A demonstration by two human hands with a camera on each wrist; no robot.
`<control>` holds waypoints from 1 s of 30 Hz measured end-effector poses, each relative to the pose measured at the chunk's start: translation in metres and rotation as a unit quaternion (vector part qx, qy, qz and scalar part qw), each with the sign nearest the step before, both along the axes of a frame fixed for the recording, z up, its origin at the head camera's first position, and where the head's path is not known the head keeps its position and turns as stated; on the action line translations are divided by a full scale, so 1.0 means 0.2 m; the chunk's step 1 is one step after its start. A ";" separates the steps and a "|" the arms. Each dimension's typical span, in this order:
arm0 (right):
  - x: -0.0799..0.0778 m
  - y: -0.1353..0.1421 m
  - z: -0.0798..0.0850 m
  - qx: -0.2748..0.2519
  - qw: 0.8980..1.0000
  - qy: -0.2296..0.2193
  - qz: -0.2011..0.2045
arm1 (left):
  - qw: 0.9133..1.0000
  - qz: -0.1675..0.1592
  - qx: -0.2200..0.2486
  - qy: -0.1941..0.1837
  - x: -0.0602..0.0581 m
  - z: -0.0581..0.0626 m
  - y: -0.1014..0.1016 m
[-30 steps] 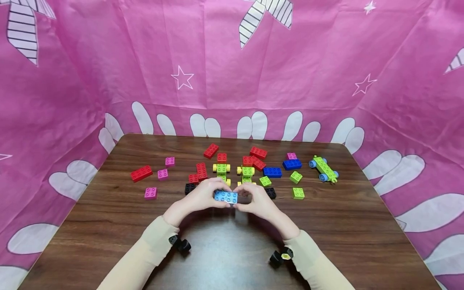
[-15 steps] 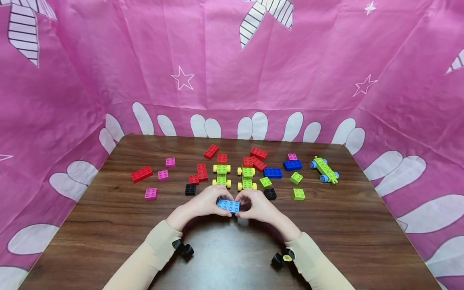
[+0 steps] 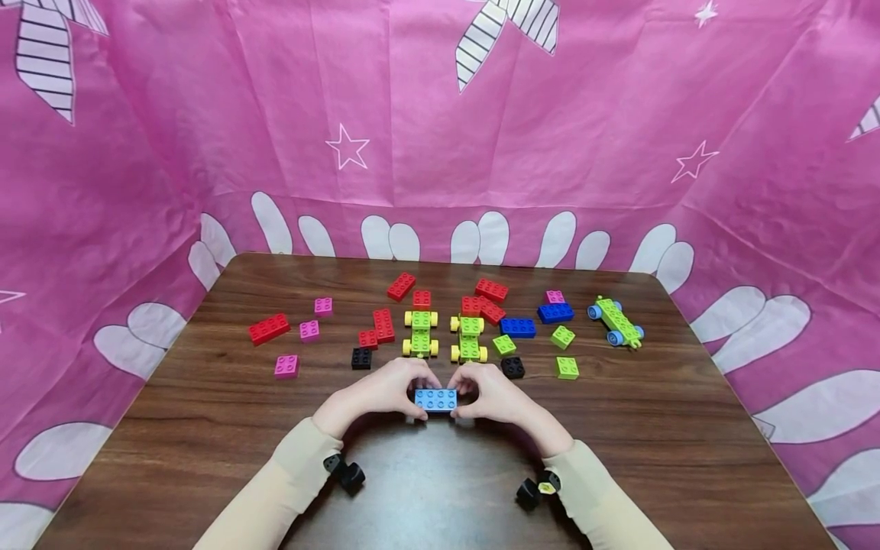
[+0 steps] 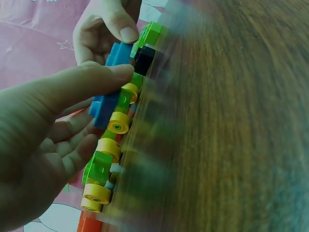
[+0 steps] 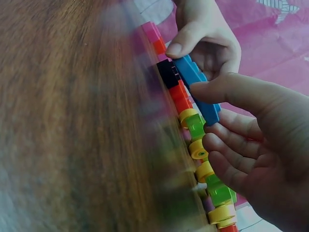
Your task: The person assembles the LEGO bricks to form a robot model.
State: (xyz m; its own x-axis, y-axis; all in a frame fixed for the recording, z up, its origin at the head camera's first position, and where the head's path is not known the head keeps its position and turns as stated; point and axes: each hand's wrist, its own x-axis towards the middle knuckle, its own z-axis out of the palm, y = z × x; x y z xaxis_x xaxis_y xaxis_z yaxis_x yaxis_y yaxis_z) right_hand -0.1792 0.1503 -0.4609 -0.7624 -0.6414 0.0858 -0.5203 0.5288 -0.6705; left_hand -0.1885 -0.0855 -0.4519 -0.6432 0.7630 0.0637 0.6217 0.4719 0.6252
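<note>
A light blue toy building brick (image 3: 436, 400) with two rows of studs is held level above the table by both hands. My left hand (image 3: 383, 388) pinches its left end, thumb on the near side. At the other end my right hand (image 3: 492, 393) holds it the same way. In the left wrist view the thumb crosses the blue brick (image 4: 107, 108); the right wrist view shows the blue brick (image 5: 210, 111) between thumb and fingers. Just beyond the hands stand two green wheeled bases with yellow wheels, a left base (image 3: 420, 333) and a right base (image 3: 470, 338).
Red bricks (image 3: 383, 325) lie around the bases, and pink bricks (image 3: 309, 331) are at the left. Black bricks (image 3: 360, 358) flank the hands. Blue bricks (image 3: 517, 328), green bricks (image 3: 567, 367) and a blue-wheeled green base (image 3: 616, 322) sit to the right on the wooden table (image 3: 660, 451).
Both hands have drawn the blue brick toward the person and slightly right, away from the wheeled bases. The bases now show fully. The brick has turned to lie straight across.
</note>
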 end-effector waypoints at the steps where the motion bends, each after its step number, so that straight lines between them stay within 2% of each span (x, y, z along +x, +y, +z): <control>1: 0.00 0.00 0.00 0.003 1.000 -0.004 0.003 | 1.000 -0.003 -0.003 -0.003 0.00 0.00 0.00; 10: 0.00 0.01 -0.02 0.017 0.999 -0.034 0.024 | 0.999 -0.021 -0.030 -0.035 0.01 -0.02 -0.01; 21: 0.00 0.00 -0.03 0.056 0.995 -0.062 0.055 | 0.997 -0.040 -0.047 -0.045 0.03 -0.02 0.02; 30: 0.02 0.00 -0.03 0.081 0.992 -0.071 0.058 | 0.997 -0.042 -0.050 -0.047 0.04 -0.03 0.03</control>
State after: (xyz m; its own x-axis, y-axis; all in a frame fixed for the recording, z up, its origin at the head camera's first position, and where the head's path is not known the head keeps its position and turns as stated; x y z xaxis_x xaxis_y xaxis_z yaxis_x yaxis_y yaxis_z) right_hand -0.1760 0.1501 -0.4663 -0.6802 -0.7215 -0.1295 -0.4897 0.5787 -0.6521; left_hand -0.1801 -0.0793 -0.4586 -0.5756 0.8145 -0.0723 0.6035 0.4828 0.6346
